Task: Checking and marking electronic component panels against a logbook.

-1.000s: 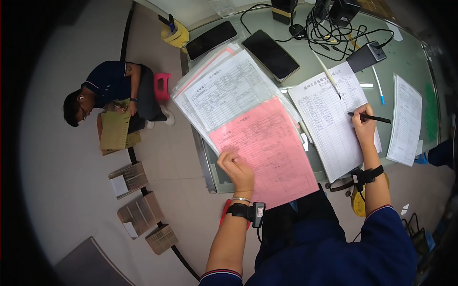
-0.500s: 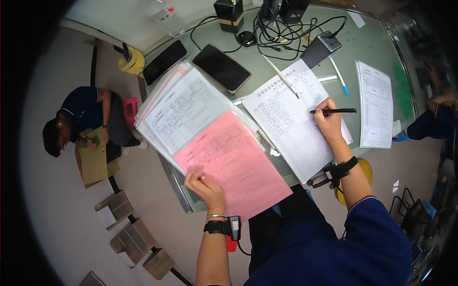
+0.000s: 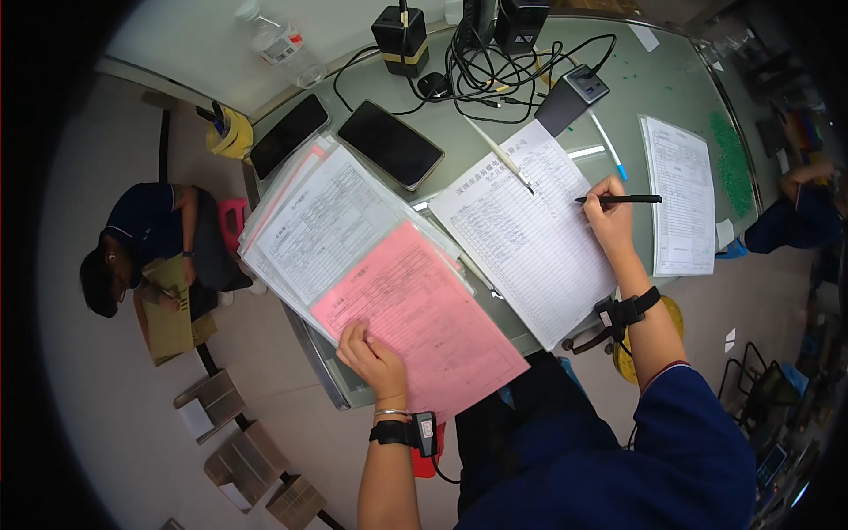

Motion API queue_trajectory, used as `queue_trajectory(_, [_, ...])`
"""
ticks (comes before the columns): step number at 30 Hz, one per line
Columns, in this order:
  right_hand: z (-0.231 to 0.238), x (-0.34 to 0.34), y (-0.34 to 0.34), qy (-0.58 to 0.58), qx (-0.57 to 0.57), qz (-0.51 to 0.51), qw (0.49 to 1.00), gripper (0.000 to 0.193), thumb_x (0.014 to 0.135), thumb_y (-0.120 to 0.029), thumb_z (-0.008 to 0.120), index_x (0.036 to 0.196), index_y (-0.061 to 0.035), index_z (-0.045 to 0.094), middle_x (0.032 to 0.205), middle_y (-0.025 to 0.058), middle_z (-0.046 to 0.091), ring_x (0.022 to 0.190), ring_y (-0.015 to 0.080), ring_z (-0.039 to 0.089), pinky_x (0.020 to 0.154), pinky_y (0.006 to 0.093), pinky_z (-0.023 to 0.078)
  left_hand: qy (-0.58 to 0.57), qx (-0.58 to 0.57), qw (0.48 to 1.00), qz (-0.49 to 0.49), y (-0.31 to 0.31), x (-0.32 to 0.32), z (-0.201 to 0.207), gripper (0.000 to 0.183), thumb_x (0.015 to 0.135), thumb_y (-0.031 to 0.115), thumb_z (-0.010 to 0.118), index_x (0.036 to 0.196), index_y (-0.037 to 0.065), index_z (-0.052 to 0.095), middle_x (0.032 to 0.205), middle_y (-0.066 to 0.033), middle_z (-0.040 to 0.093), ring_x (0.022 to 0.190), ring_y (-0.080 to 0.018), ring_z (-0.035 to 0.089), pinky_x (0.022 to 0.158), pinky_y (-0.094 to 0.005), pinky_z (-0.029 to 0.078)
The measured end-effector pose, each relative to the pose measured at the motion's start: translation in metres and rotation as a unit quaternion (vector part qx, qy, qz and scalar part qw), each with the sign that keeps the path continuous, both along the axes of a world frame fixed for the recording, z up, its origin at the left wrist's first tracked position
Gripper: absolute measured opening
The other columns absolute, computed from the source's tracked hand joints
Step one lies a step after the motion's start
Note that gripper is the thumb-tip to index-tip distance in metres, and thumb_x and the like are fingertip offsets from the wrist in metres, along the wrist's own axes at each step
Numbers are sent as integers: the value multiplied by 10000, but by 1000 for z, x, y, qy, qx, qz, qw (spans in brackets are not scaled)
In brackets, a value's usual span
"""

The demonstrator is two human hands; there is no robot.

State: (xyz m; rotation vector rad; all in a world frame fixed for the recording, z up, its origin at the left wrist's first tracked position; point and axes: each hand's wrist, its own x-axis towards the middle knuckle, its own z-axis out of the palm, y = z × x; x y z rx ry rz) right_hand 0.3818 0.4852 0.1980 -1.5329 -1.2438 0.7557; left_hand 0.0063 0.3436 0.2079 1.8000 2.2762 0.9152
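A black pen (image 3: pixel 629 199) is pinched in my right hand (image 3: pixel 609 216), its tip over a white printed form (image 3: pixel 530 238) with rows of handwritten entries. My left hand (image 3: pixel 375 358) lies on the left edge of a pink printed sheet (image 3: pixel 433 331), its fingers loosely extended over the paper. That pink sheet overlaps a stack of white forms (image 3: pixel 322 225) in clear sleeves and juts past the table's near edge over my lap. A white brush-like stick (image 3: pixel 499 155) with a dark tip rests across the top of the written form.
Two black phones (image 3: pixel 390 144) lie beyond the stack, near tangled black cables (image 3: pixel 495 71) and a dark charger block (image 3: pixel 572 97). A blue-tipped white stick (image 3: pixel 609 146) and another form (image 3: pixel 680 194) are to the right. At left, a seated person (image 3: pixel 155 221) holds cardboard; boxes (image 3: pixel 252 464) stand on the floor.
My right hand and the pen have shifted slightly up and right over the form. The fingers of my left hand have straightened onto the pink sheet. The whole view has moved a little.
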Motion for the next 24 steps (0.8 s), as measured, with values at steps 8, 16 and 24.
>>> queue_trajectory(8, [-5,-6,0,35,-11,6,999,114,783,5,544,731,-52,461,630,-9,493,552,46,454,500,197,367,0,-9,1000,15,-1,-3,1,232,818,7,456,1006,-9,591,1081,-158,536,1028,-331,451,926,-436,341])
queue_trajectory(16, [-10,-2,1,-10,-9,25,1000,124,782,3,556,723,-56,463,643,-33,458,560,26,401,504,187,335,-20,5,1000,18,0,0,0,212,822,10,476,983,2,614,1080,-150,543,1011,-316,462,920,-410,353])
queue_trajectory(24, [-9,-2,2,-32,-13,20,999,130,778,-6,564,717,-59,462,633,-42,440,554,26,387,500,189,322,-27,4,999,18,0,0,1,215,819,13,476,985,2,613,1076,-143,549,1015,-313,463,916,-407,352])
